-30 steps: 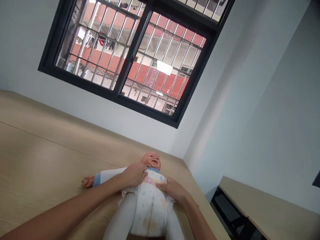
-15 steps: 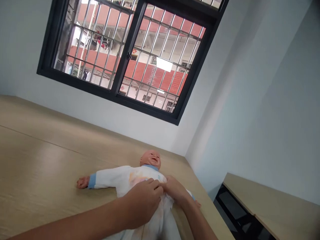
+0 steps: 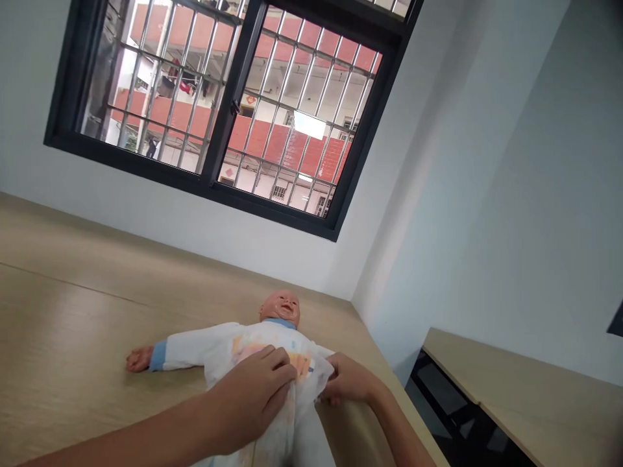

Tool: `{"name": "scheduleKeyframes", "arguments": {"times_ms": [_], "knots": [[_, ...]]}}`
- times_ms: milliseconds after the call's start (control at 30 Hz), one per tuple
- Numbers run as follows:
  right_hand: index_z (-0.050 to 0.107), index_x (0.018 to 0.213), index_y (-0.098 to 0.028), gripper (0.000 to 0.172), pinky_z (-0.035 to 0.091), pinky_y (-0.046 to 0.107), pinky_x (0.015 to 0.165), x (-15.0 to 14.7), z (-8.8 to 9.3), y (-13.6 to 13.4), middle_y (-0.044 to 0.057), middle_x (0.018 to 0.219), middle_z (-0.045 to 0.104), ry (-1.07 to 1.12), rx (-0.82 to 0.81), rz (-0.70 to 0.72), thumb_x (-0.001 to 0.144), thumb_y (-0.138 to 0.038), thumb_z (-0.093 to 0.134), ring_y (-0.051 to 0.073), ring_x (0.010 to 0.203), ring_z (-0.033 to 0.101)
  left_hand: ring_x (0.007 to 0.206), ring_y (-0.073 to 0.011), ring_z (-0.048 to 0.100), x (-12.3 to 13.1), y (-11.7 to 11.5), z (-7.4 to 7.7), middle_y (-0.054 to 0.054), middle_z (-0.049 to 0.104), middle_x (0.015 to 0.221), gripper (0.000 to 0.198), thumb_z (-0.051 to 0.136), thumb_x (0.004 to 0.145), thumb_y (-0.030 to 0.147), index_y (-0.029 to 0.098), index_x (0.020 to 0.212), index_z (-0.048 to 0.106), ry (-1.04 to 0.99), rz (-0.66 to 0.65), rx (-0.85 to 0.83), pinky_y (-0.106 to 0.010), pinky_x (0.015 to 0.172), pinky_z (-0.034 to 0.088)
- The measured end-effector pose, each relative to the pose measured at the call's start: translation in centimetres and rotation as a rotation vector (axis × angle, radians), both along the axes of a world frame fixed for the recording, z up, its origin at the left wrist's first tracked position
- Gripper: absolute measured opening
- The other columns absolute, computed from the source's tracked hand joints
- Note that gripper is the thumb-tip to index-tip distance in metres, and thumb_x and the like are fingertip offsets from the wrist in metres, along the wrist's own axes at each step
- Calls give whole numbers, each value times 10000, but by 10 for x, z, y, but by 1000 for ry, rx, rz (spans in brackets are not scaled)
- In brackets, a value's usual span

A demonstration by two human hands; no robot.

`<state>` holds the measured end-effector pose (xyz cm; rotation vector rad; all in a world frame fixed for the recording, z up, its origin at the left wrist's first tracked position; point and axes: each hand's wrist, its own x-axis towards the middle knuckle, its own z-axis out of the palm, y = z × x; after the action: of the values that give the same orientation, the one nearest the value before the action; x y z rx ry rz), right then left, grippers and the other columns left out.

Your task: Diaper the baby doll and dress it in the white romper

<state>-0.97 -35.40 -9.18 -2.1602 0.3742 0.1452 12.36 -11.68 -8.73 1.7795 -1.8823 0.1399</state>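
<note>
A baby doll (image 3: 282, 307) in a white suit with blue collar and cuffs lies on its back, one arm stretched to the left. Over its torso is a white diaper (image 3: 304, 366) with an orange and pink print. My left hand (image 3: 257, 392) rests on the diaper's middle, fingers curled and pressed into the front; the fingertips are partly hidden. At the doll's right side my right hand (image 3: 348, 379) grips the thin side edge of the diaper and holds it stretched outward. The doll's lower legs run out of view at the bottom.
The doll lies on a light wooden table (image 3: 73, 337) that reaches to the wall. A dark-framed window (image 3: 209, 185) with metal bars is above it. At the right, beyond a gap, stands another wooden-topped table (image 3: 525, 383) with a black front.
My right hand has moved away from my left, outward to the doll's side, drawing the diaper's edge with it. More of the print shows. The whole view has shifted slightly.
</note>
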Motion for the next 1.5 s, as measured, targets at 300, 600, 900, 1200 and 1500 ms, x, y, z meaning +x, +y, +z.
{"name": "scheduleKeyframes", "arguments": {"times_ms": [300, 600, 900, 1200, 1500], "knots": [[569, 697, -131, 112, 265, 171, 521, -2, -10, 12, -42, 638, 499, -158, -387, -81, 637, -195, 638, 67, 594, 348, 878, -214, 450, 0, -1, -1, -50, 536, 988, 223, 337, 966, 163, 183, 931, 556, -54, 8, 8, -388, 790, 366], [513, 619, -128, 126, 240, 217, 547, -20, -39, 22, -18, 611, 438, -271, -236, -317, 667, -206, 600, 87, 592, 341, 882, -206, 451, 1, 1, -2, -44, 537, 986, 220, 344, 972, 159, 186, 951, 562, -70, -8, -12, -377, 800, 371], [527, 633, -141, 306, 282, 221, 545, -24, -47, 5, 8, 601, 552, -444, 214, -350, 702, -370, 718, 94, 551, 414, 892, -208, 457, 2, 1, 1, -42, 534, 1001, 237, 341, 973, 178, 198, 999, 576, -77, 3, 25, -385, 800, 361], [564, 867, -132, 280, 353, 189, 525, -18, -43, 10, -9, 670, 572, -387, 322, -316, 667, -286, 685, 90, 571, 492, 969, -194, 501, 4, 0, 4, -22, 549, 1044, 260, 409, 933, 152, 234, 1086, 602, 99, 4, 7, -345, 866, 385], [603, 786, -121, 247, 307, 201, 517, -5, -41, 26, -1, 656, 547, -366, 133, -255, 657, -332, 604, 84, 554, 417, 1304, -294, 370, 33, -57, 18, -102, 472, 1366, 717, 680, 780, 375, 219, 1423, 404, 148, -71, 219, -395, 1049, 361]]}}
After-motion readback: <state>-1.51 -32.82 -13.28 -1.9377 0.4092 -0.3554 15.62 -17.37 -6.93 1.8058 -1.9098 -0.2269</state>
